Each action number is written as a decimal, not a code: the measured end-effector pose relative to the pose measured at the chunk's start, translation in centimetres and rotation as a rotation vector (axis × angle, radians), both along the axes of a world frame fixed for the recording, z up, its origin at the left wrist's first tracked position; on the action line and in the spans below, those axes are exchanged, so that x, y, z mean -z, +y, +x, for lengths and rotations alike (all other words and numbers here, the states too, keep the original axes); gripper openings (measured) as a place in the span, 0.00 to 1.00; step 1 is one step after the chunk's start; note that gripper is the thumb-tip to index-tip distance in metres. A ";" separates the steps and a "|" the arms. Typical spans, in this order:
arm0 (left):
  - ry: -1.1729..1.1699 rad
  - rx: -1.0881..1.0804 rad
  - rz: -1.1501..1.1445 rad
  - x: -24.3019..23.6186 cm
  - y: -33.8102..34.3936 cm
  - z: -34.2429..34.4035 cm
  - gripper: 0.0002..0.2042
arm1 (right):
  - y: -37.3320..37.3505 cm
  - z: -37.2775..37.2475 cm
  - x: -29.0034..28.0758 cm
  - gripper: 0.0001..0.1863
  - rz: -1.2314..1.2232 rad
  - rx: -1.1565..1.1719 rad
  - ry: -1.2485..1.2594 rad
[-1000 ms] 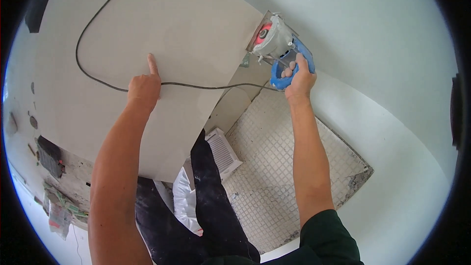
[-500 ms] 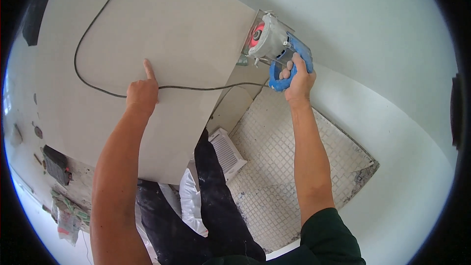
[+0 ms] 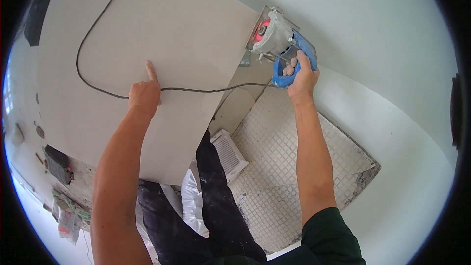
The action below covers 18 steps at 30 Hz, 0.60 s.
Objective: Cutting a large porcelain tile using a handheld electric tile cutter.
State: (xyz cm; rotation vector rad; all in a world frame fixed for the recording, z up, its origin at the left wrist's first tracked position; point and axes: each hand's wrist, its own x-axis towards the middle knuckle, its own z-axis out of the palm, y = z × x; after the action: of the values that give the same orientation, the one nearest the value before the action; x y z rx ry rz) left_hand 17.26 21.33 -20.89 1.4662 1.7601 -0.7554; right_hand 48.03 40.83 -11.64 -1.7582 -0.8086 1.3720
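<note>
By the board's (image 3: 171, 29) right edge, a saw (image 3: 275, 36) is gripped in the right hand (image 3: 303, 79). A cord (image 3: 196, 90) is partly covered by the left hand (image 3: 144, 94), its grip unclear.

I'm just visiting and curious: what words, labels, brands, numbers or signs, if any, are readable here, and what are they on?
None can be read anywhere in this view.
Blue-handled power tool in the right hand: no legible lettering.
Large pale board under the left hand: no writing visible.
Plastic bag at lower left: a reddish patch, too small and blurred to tell whether it is print.
</note>
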 end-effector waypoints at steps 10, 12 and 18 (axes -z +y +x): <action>0.002 -0.018 -0.027 -0.2 -0.5 0.1 0.52 | -0.4 -0.1 0.3 0.07 -0.020 0.036 0.007; -0.009 -0.027 -0.026 -0.3 -0.5 0.1 0.51 | -0.4 -0.2 0.3 0.07 -0.014 0.066 0.011; 0.003 -0.062 -0.026 -0.2 -0.8 0.1 0.59 | -0.3 -0.4 0.9 0.07 -0.020 0.067 0.011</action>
State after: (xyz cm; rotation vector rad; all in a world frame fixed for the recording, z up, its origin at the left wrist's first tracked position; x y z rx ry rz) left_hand 17.36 20.50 -20.69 1.3874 1.7838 -0.7462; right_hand 47.67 40.50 -12.50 -1.7753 -0.7258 1.3491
